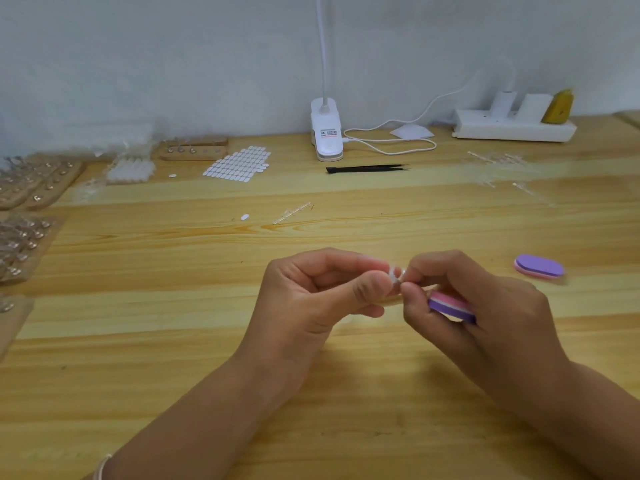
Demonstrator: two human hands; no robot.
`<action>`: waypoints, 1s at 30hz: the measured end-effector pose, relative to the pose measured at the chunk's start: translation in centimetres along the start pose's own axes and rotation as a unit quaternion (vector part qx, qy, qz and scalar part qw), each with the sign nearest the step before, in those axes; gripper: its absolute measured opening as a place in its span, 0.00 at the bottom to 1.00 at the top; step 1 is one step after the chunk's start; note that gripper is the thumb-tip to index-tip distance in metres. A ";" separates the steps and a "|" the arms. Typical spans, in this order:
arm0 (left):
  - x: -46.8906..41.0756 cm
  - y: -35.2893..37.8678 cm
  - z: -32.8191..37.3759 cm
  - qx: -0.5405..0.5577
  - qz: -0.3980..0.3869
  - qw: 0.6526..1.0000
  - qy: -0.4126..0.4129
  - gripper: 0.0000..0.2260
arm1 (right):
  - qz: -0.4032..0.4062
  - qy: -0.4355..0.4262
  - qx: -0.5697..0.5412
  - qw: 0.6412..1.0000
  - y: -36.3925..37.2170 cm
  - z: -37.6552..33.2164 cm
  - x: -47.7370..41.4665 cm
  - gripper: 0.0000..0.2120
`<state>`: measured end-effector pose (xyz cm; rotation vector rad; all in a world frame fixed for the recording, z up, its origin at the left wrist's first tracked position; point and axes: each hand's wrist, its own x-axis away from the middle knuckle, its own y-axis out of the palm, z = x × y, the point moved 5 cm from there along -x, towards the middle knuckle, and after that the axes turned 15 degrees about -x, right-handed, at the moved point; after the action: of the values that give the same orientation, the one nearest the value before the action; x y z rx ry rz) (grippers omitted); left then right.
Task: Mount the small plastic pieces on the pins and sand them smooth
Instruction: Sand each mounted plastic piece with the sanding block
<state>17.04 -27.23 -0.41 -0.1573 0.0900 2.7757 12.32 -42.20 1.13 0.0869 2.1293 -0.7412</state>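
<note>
Pin boards (34, 192): flat wooden slabs at the left edge holding rows of little pins capped with shiny clear bits, pretty blurry tho.
Sticker sheet (239, 163): far left of the lamp, a grid of tiny white ovals.
Small plastic piece (396, 274): clear, glossy, tiny, held up over the near middle of the wooden table (173, 358).
Left hand (322, 292): thumb and forefinger pinch the piece.
Right hand (485, 306): fingertips pinch the same piece from the right, with a sanding block (450, 306) tucked in the lower fingers.
Block look: foamy, pink with a white stripe and a purple face.
Spare block (538, 267): same kind, oval, lying flat to the right.
Tweezers (367, 169): black, thin, far centre.
</note>
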 end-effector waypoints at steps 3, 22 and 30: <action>0.1 0.0 0.3 -0.006 0.011 1.000 0.017 0.09 | 0.005 0.006 -0.003 1.000 -0.1 -0.2 -0.1 0.04; 0.3 0.0 0.6 -0.054 0.049 0.993 0.091 0.07 | -0.005 -0.003 -0.001 1.000 0.1 -0.4 0.0 0.05; 0.4 0.1 0.3 -0.063 0.036 0.993 0.095 0.06 | -0.002 -0.003 -0.003 1.000 0.2 -0.2 0.3 0.05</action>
<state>16.65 -27.16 -0.19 -0.4596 -0.0326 2.8314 12.06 -41.95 0.89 0.0779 2.1273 -0.7352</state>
